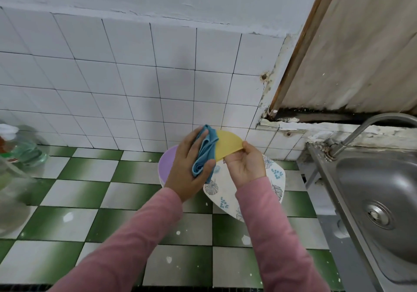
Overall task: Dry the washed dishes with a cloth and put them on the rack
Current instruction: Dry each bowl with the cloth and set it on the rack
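yellow plate (228,144) is held up off the bench (90,201), tilted on edge near the tiled wall, above a purple dish (165,164) and a white leaf-patterned plate (216,191) that lie on the bench below it. right hand (246,165) pinches the plate's lower right rim, thumb on the near face, fingers behind. left hand (189,165) grips a bunched blue cloth (206,154) and presses it against the left part of the plate, thumb curled round the cloth's lower end

the step looks like wiping this plate dry. to do it well, keep the pinch firm at the rim, since a wet plate slips, and sweep the cloth across the whole face rather than rubbing one spot. then turn the plate in the right hand so the covered rim and the back get wiped too. a flatter, more spread cloth would take up water better than this tight bunch. keep the plate over the bench, so a slip means a short drop

no rack shows in this view, so where the plate goes next cannot be told. a steel sink (379,190) with a tap (361,131) stands to the right, well apart
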`<state>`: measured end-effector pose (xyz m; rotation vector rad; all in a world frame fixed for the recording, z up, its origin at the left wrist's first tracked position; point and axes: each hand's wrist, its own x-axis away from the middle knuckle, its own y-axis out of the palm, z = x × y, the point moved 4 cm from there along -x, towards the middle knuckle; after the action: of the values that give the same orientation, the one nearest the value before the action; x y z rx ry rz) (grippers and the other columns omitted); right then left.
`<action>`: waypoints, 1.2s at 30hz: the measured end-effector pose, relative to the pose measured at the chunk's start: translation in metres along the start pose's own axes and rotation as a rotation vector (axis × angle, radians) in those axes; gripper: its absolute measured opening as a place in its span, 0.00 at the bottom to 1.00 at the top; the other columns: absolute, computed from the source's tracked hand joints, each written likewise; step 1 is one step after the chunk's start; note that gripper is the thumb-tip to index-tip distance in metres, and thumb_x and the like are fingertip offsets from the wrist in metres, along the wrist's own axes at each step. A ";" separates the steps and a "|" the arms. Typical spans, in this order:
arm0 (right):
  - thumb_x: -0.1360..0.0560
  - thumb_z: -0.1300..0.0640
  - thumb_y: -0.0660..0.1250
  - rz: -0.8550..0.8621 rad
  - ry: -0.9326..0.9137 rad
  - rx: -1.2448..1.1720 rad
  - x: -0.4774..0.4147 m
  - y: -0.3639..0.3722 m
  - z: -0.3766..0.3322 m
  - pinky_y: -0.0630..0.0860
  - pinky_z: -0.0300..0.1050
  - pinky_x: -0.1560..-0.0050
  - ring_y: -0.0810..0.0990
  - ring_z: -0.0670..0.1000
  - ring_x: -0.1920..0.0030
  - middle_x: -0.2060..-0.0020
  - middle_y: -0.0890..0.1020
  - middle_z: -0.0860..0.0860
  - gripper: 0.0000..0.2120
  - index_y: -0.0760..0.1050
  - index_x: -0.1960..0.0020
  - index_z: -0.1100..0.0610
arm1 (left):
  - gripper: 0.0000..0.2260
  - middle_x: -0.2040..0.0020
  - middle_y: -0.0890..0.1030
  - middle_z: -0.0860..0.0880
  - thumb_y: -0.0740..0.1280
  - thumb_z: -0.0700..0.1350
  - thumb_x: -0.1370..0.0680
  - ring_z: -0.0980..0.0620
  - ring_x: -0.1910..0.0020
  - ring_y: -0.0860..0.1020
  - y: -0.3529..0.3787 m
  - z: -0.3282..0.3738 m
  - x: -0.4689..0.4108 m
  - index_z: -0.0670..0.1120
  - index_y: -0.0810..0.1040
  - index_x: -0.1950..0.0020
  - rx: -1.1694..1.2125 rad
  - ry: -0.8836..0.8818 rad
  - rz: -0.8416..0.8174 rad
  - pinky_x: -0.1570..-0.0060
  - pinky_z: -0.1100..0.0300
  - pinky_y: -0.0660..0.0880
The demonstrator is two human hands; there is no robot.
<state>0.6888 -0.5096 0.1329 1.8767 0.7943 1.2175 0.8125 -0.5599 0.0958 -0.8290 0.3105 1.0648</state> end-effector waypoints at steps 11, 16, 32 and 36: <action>0.17 0.54 0.60 0.078 0.051 0.618 -0.016 -0.023 -0.010 0.76 0.60 0.41 0.81 0.61 0.48 0.50 0.80 0.63 0.11 0.69 0.49 0.62 | 0.25 0.34 0.73 0.55 0.71 0.46 0.23 0.58 0.35 0.73 0.002 -0.017 -0.004 0.48 0.68 0.28 0.160 -0.333 0.004 0.35 0.67 0.70; 0.17 0.47 0.59 0.240 -0.212 1.142 -0.020 -0.063 -0.040 0.76 0.45 0.63 0.73 0.52 0.70 0.70 0.77 0.54 0.20 0.70 0.64 0.57 | 0.13 0.52 0.79 0.58 0.67 0.44 0.20 0.66 0.55 0.78 -0.002 -0.028 -0.001 0.48 0.75 0.36 0.307 -0.681 0.186 0.56 0.73 0.74; 0.30 0.28 0.61 -0.143 0.363 0.398 -0.015 -0.089 0.011 0.75 0.64 0.40 0.79 0.65 0.42 0.41 0.82 0.61 0.36 0.73 0.32 0.51 | 0.10 0.50 0.81 0.47 0.71 0.44 0.23 0.45 0.48 0.79 0.014 -0.019 0.002 0.49 0.77 0.43 0.570 -0.970 0.103 0.43 0.44 0.78; 0.33 0.29 0.65 -0.112 0.330 0.369 -0.020 -0.095 0.003 0.70 0.70 0.36 0.76 0.68 0.38 0.39 0.80 0.63 0.36 0.74 0.32 0.50 | 0.16 0.46 0.82 0.44 0.70 0.46 0.22 0.43 0.45 0.81 0.006 -0.025 0.000 0.45 0.75 0.35 0.633 -1.007 0.155 0.44 0.44 0.79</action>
<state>0.6751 -0.4761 0.0427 1.9051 1.3632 1.4024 0.8116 -0.5764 0.0766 0.3385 -0.1567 1.2957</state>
